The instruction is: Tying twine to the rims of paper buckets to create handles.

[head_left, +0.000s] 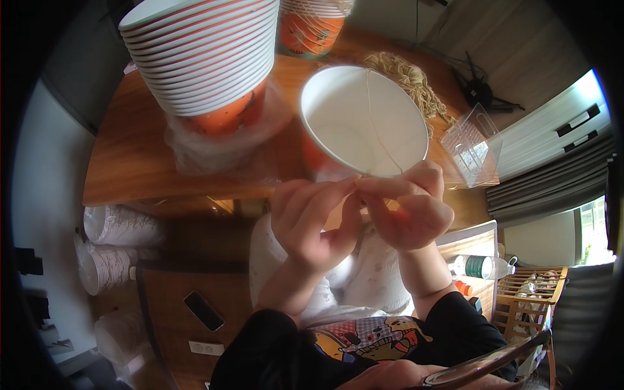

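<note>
A white-lined paper bucket (338, 117) with an orange outside stands on the wooden table in front of me, its mouth tilted toward me. Across its opening runs a thin straw-coloured string (369, 97), from the far rim down to the near rim. There my left hand (312, 218) and my right hand (409, 208) meet, fingertips closed together in a pinch on the string. The exact spot where the fingers grip is partly hidden by the fingers themselves. Beyond the bucket, to its right, lies a loose bundle of the same straw-coloured strings (409, 81).
At the left of the table a tall stack of nested buckets (201, 58) stands in a crumpled clear plastic bag (214, 153). Another string-draped stack (312, 32) is farther back. A clear plastic basket (474, 146) sits at the right edge. A phone (203, 311) lies lower left.
</note>
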A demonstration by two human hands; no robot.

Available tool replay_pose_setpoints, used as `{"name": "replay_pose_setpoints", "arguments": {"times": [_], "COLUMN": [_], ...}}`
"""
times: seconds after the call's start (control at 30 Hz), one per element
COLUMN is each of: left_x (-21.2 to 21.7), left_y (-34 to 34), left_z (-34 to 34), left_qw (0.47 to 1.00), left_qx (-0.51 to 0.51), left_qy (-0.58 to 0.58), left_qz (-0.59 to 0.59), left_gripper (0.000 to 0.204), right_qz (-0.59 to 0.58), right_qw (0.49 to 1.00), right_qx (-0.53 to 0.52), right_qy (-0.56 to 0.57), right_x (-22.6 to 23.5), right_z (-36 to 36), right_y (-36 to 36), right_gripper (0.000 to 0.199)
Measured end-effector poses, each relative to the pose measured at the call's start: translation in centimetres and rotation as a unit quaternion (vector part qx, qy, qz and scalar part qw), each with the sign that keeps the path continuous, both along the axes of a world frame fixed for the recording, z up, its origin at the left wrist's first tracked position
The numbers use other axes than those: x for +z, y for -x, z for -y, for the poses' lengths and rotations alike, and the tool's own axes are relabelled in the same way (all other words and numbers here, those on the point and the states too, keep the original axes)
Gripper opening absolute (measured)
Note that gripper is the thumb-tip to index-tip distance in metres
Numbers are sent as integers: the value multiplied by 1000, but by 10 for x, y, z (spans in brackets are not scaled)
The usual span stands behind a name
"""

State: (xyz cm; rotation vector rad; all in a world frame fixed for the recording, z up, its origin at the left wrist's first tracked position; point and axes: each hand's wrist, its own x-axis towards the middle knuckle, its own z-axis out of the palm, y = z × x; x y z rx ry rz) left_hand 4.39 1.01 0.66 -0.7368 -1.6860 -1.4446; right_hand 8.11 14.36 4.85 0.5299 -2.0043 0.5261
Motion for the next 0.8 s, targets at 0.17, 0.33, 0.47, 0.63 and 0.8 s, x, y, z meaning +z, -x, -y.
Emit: {"name": "replay_pose_setpoints", "arguments": {"times": [0.17, 0.33, 0.47, 0.63, 0.8], "left_x": [0, -1, 1, 2, 0], "left_y": [-1, 0, 0, -1, -2], "left_z": [0, -1, 0, -1, -1], "left_qw": [1000, 1000, 999, 999, 999], "left_qx": [5, -8, -16, -11, -27], "left_qy": [-1, -19, -9, -11, -15], "left_qz": [2, 12, 31, 31, 32], "left_gripper": [15, 12, 10, 8, 8], "right_qz": [6, -8, 26, 17, 61], "right_qw": [999, 1000, 999, 999, 994], "right_qx": [-9, -4, -38, -28, -89], "right_qy": [-42, 4, 5, -19, 16], "right_x": [3, -2, 0, -3, -1], "right_z": [-2, 4, 2, 2, 7], "right_y": [-3, -2, -16, -13, -18], "right_gripper": [39, 37, 33, 30, 33]}}
